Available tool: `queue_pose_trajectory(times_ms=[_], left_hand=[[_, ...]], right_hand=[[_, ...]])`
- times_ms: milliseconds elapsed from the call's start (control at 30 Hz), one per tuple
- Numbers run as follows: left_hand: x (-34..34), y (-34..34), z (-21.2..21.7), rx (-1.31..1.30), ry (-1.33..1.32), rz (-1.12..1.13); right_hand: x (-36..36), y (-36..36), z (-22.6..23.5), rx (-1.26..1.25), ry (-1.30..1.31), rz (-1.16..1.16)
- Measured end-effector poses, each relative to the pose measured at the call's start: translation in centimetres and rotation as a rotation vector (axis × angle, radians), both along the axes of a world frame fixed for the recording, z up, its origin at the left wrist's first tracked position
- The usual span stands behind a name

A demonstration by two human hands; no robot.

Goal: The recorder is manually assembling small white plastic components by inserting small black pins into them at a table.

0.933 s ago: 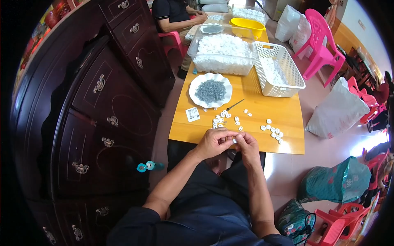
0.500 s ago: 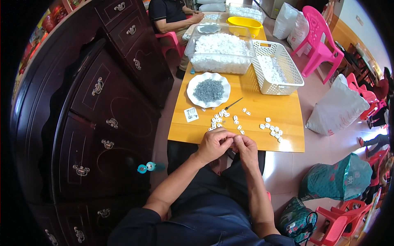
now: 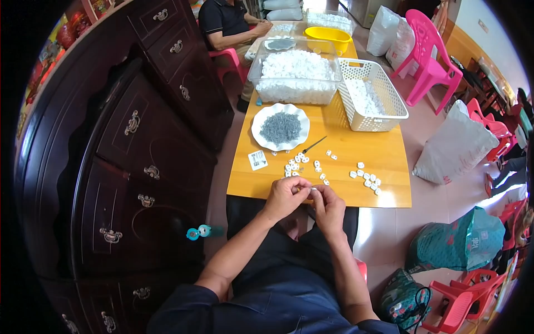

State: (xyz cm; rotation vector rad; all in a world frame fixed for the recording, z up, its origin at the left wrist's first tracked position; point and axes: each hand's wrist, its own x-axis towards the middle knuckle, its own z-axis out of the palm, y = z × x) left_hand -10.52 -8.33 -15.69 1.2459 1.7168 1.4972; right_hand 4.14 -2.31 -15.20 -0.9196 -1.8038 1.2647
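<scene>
At the table's near edge, my left hand point(image 3: 285, 196) and my right hand point(image 3: 329, 209) meet fingertip to fingertip. Both pinch a small white plastic piece point(image 3: 314, 189), mostly covered by the fingers. Just beyond my left hand lies a cluster of small white pieces with dark holes point(image 3: 293, 165); a second group point(image 3: 368, 178) is to the right. A thin dark tool like a small screwdriver point(image 3: 315, 145) rests behind the near cluster. Further off, a white scalloped plate point(image 3: 258, 133) holds a heap of small grey parts point(image 3: 281, 127), too fine to make out.
Behind the plate stand a clear bin point(image 3: 295, 97) and a white perforated basket point(image 3: 384, 123), both holding white pieces. A square white label point(image 3: 257, 160) lies at left. Another person point(image 3: 225, 25) sits at the far left, past a yellow tub point(image 3: 328, 36). Dark cabinets point(image 3: 161, 139) line the left side.
My right hand has turned and shifted slightly down, and a white piece now shows between the fingertips. The whole view has shifted slightly.
</scene>
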Motion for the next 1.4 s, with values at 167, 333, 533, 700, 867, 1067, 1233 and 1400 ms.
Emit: queue_pose_trajectory(times_ms=[167, 333, 533, 700, 867, 1067, 1233, 1400], left_hand=[[-0.6, -0.1, 0.2, -0.055, -0.019, -0.038], [-1.0, -0.2, 0.7, -0.048, -0.055, -0.087], [-2.0, -0.4, 0.2, -0.062, -0.178, -0.172], [-2.3, -0.3, 0.6, -0.073, -0.183, -0.078], [-2.6, -0.6, 0.7, -0.072, -0.152, -0.078], [-1.8, -0.4, 0.7, -0.058, -0.161, -0.079], [-1.4, -0.2, 0.8, -0.076, -0.178, -0.077], [-1.3, -0.3, 0.6, -0.075, -0.162, -0.082]], right_hand=[[-0.1, 0.1, -0.3, 0.259, -0.056, -0.025], [-0.2, 0.1, -0.2, 0.276, -0.106, -0.017], [0.2, 0.6, 0.3, 0.279, -0.104, 0.080], [0.6, 1.6, 0.8, 0.249, -0.096, -0.020], [1.7, 3.7, 0.1, 0.455, -0.318, -0.083], [2.1, 4.6, -1.6, 0.548, -0.440, -0.138], [2.1, 4.9, -2.1, 0.653, -0.426, -0.186], [1.6, 3.2, -0.8, 0.277, -0.096, -0.212]])
